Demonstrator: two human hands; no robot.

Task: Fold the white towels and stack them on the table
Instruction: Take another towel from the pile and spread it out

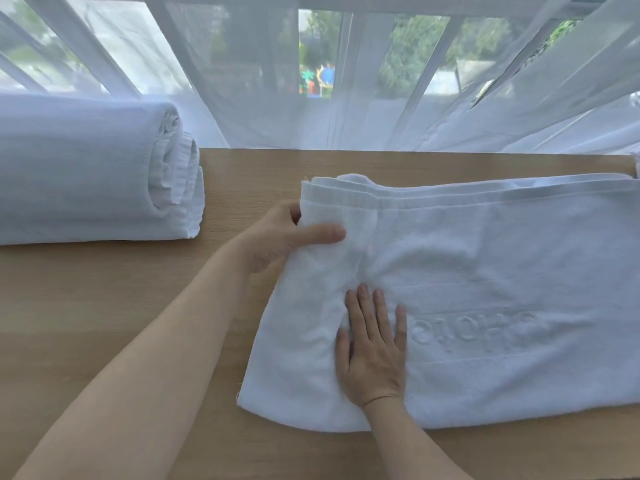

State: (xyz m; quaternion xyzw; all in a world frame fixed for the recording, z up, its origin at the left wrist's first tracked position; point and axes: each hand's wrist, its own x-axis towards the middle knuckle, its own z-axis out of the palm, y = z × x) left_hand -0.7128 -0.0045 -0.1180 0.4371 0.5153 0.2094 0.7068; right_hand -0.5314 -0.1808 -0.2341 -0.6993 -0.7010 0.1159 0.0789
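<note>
Sheer curtain (263, 81) over a barred window behind; wooden bench (104, 306) in front carries everything. Progress, as I read it: one white towel (86, 168) already done, rolled or folded thick, sitting far left on the bench, well apart from the work area. Can't tell if that bundle is one towel or several layers. Second towel (502, 289) lies centre-right, already doubled lengthwise judging by the stacked hems along its far edge, embossed lettering face up, right end running out of view. So roughly mid-fold on this one: cross folds not yet made, then it has to go onto the left bundle. No further loose towels visible, but the view cuts off on the right. Left hand (277, 237) is at the towel's left end near the far corner, thumb on top, fingers tucked under the edge, pinching the cloth and lifting it slightly; forearm comes in diagonally from bottom left. Right hand (374, 348) lies flat, palm down, fingers straight and slightly spread, pressing the towel onto the bench just right of the gripped end. It holds nothing, just anchors. Looks like setup for folding the left end over to the right, with the flat hand marking the crease line.
</note>
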